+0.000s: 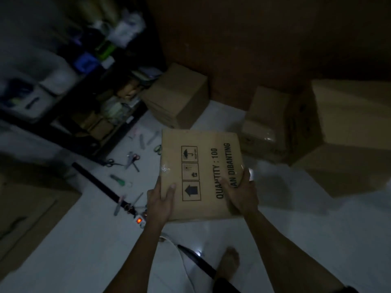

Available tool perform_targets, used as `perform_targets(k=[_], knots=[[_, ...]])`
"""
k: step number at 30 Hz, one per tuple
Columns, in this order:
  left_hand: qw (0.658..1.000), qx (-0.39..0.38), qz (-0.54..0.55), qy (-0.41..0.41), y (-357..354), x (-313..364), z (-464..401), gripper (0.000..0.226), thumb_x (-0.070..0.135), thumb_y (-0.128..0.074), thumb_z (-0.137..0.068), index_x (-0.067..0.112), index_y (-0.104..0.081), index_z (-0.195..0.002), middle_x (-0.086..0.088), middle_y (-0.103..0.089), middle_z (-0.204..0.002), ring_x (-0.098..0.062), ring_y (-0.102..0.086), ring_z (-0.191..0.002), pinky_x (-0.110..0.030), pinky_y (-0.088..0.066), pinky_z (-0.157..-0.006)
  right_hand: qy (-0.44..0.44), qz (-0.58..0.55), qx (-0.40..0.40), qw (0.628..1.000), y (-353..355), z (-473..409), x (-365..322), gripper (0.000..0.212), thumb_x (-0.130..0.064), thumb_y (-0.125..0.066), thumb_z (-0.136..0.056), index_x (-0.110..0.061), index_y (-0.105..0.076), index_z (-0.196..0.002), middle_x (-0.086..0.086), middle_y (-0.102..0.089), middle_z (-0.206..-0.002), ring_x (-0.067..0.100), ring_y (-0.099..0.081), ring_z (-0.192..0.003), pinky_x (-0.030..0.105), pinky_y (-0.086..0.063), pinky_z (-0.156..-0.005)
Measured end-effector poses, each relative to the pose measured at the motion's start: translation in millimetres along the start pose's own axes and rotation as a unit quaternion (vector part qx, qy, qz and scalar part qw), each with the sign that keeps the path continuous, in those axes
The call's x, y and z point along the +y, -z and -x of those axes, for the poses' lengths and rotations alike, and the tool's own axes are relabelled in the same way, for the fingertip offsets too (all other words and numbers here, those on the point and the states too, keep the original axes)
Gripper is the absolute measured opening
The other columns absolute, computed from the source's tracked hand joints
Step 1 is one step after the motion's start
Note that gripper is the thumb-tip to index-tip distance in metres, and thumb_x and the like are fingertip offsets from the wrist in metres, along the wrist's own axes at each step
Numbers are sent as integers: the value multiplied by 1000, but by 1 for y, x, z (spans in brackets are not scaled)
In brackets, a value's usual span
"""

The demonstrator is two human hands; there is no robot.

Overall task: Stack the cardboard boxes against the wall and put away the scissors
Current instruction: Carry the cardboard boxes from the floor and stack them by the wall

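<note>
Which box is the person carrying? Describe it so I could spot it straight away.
Start at the brown wall and come down across the white floor to the two hands. The left hand and right hand grip the printed box, the only one showing black "QUANTITY : 100" lettering and handling symbols.

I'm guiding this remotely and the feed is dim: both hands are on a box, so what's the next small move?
Probably carry the printed box, held by the left hand and right hand, forward onto the stack by the wall. Scissors on the floor can wait.
</note>
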State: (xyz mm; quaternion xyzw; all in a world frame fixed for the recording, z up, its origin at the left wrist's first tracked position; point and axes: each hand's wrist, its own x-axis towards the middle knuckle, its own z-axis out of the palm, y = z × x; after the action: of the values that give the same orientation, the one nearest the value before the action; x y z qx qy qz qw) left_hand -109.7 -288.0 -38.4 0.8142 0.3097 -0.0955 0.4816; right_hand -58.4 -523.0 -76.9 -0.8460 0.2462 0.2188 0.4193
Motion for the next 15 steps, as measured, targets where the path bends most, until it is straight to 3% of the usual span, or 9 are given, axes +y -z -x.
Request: perform_targets(k=[3,6,10,15], knots=[[999,35,38,-9,74,-14,19,73,72,-48,-83,44,-30,-147,-7,-50,-136,-26,-46,-129,-47,-39,-110,43,15,-33,998,-31,45,-53,112,-86,-59,-65,-38,-7,-152,13,-42,-141,38,-46,-128,55,-40,-106],[995,80,56,6,147,-29,51,76,72,-45,-81,41,-30,-148,-12,-50,-127,-27,-46,-124,-45,-42,-107,88,42,-62,993,-65,96,-98,114,-86,-58,-66,-39,-1,-153,16,-38,-147,40,-42,-133,55,-36,-108],[982,171,72,19,253,-64,112,55,54,-44,-95,40,-33,-147,-11,-45,-121,-28,-47,-121,-36,-37,-109,154,89,-106,978,-127,177,-151,113,-91,-52,-64,-39,-4,-152,18,-43,-142,40,-45,-130,56,-36,-107],[958,252,125,46,383,-115,189,52,53,-34,-99,34,-35,-148,-8,-24,-156,-25,-19,-145,-39,-15,-117,233,112,-157,953,-209,294,-203,115,-96,-47,-62,-38,-7,-152,15,-44,-144,38,-46,-131,54,-36,-108]])
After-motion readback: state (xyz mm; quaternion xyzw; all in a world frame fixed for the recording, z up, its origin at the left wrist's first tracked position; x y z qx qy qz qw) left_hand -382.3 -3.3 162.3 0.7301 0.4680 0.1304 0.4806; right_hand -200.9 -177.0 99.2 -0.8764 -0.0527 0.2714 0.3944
